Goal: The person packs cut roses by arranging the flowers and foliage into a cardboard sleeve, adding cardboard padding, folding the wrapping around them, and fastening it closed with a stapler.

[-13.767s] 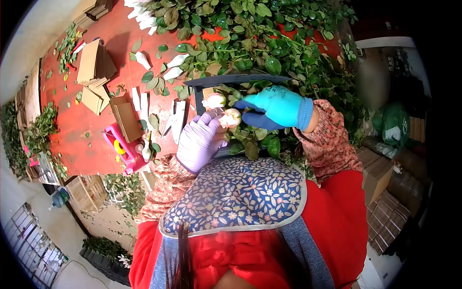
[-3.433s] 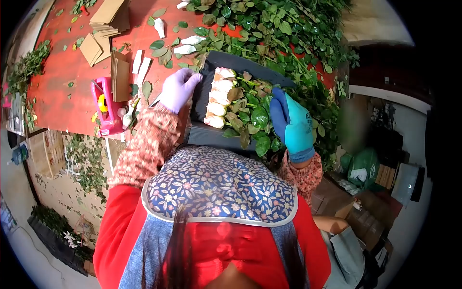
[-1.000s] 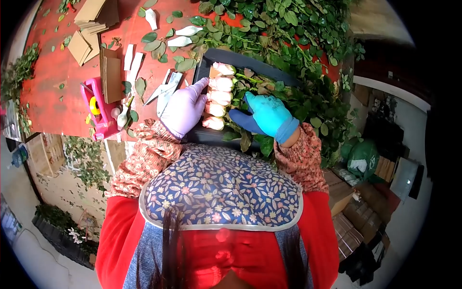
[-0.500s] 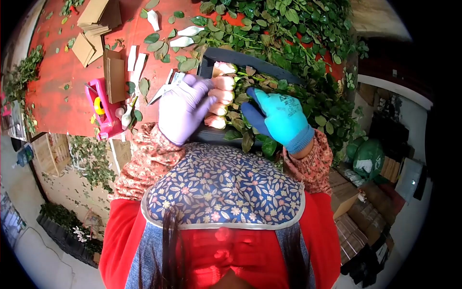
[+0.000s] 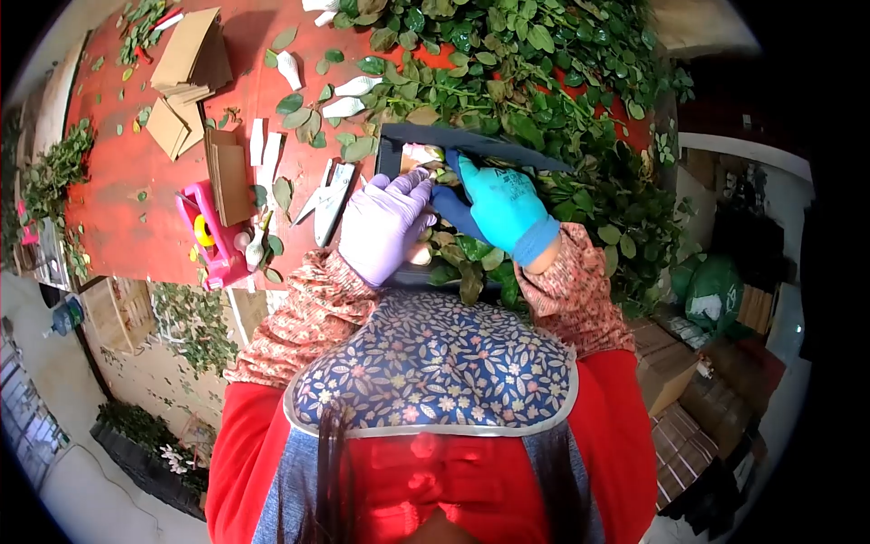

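My left hand point(image 5: 385, 225), in a lilac glove, lies over the row of pale pink roses, its fingers curled around the blooms and hiding most of them. One rose point(image 5: 422, 154) shows above its fingertips. Close on the right, my right hand point(image 5: 498, 204), in a blue and turquoise glove, has its fingers closed on the stems and leaves just behind the blooms. Both hands are over a black ribbed tray point(image 5: 471, 145), whose far flap stands raised. Scissors point(image 5: 331, 204) lie on the red table point(image 5: 154, 213) left of my left hand.
Cardboard pieces point(image 5: 227, 177) and a pink tape dispenser point(image 5: 210, 238) are on the left. White bud nets point(image 5: 344, 107) and loose leaves lie beyond the tray. A large heap of leafy stems point(image 5: 544, 100) covers the back right. Boxes point(image 5: 662, 363) stand at the lower right.
My left hand has moved right onto the blooms, uncovering the scissors. My right hand has shifted left and closed on the stems. The tray's far flap looks more upright.
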Demonstrator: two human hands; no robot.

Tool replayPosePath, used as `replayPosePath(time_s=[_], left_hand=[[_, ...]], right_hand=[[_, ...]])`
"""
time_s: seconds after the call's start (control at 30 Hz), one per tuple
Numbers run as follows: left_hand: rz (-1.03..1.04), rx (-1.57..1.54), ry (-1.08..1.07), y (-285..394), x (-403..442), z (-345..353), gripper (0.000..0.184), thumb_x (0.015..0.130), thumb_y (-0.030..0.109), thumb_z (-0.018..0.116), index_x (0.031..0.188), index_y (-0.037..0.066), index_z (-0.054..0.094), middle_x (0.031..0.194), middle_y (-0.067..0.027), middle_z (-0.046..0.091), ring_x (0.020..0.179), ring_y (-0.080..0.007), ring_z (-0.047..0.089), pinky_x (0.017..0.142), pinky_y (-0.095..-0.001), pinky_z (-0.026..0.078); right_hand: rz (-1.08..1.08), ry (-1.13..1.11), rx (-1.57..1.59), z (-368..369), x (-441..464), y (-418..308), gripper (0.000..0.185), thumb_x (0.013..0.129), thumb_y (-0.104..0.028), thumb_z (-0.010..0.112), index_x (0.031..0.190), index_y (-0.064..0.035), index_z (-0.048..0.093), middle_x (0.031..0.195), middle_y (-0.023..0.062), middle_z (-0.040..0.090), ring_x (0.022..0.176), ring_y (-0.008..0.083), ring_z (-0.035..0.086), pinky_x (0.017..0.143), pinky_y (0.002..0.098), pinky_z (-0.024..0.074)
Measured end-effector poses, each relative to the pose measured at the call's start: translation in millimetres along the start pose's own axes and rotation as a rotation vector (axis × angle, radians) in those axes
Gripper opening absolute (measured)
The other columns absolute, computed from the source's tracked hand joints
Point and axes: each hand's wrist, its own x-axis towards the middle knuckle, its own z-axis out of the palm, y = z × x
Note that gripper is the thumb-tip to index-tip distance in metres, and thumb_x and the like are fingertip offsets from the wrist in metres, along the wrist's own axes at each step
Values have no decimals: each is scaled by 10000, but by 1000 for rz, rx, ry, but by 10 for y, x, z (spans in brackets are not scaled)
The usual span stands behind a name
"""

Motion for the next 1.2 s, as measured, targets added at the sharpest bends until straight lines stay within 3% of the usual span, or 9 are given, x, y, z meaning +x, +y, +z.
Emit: replayPosePath(time_s=[0.1,0.47,0.6,0.73,0.9,1.0,1.07,1.1,1.2], left_hand=[[-33,-8,-20,19,13,-35,403,695,148,766,1086,96,684,1001,-63,696,789,-272,605,667,-386,487],[33,-8,-48,-71,29,-61,415,720,178,773,1122,127,679,1064,-75,689,869,-304,614,749,-399,510],[23,35,-89,-8,82,-148,452,681,181,821,1103,99,683,1227,-118,625,932,-329,587,816,-430,473],[28,12,-163,-54,128,-162,442,692,245,811,1087,121,655,1284,-111,609,939,-345,586,829,-446,476],[44,-47,-237,-142,151,-244,451,743,267,758,1146,118,623,1250,-97,613,959,-327,588,838,-440,484],[50,-104,50,-227,-63,-300,377,800,300,725,1101,84,654,1047,-76,660,939,-305,601,795,-435,499],[-199,46,242,-523,-349,-401,419,743,361,803,995,63,653,898,-114,653,912,-310,599,770,-430,480],[-343,285,318,-785,-449,-426,407,694,289,848,948,69,619,864,-113,592,839,-337,577,767,-420,473],[-817,757,84,-1367,-509,-763,654,657,392,858,1127,72,536,1028,-117,604,966,-316,587,840,-428,486]], right_hand=[[-65,8,247,24,44,114,590,861,-513,632,1256,-78,596,922,177,705,811,369,683,734,506,531],[-149,-10,246,-55,55,127,510,879,-394,621,1250,-45,582,917,194,697,835,371,675,731,486,539],[-188,141,237,28,58,126,484,875,-385,626,1209,-37,590,891,180,698,808,373,677,707,481,544],[-125,9,194,61,80,125,488,872,-403,626,1219,-62,584,843,168,687,772,369,674,667,500,531],[-169,111,-10,-38,30,-10,483,887,-398,615,1230,-59,599,694,134,651,634,347,645,579,484,503],[-211,287,-42,-292,-146,-98,441,902,-325,641,1240,-44,616,681,128,650,603,318,636,553,451,489],[-289,388,176,-491,-233,-89,424,885,-256,685,1242,-38,616,693,136,647,602,310,633,552,443,485],[-187,300,196,-547,-295,-69,416,880,-232,694,1240,-38,617,722,147,656,618,314,641,564,442,489],[23,73,187,-709,-345,-133,391,894,-209,681,1248,-54,618,797,171,680,662,324,662,583,437,497]])
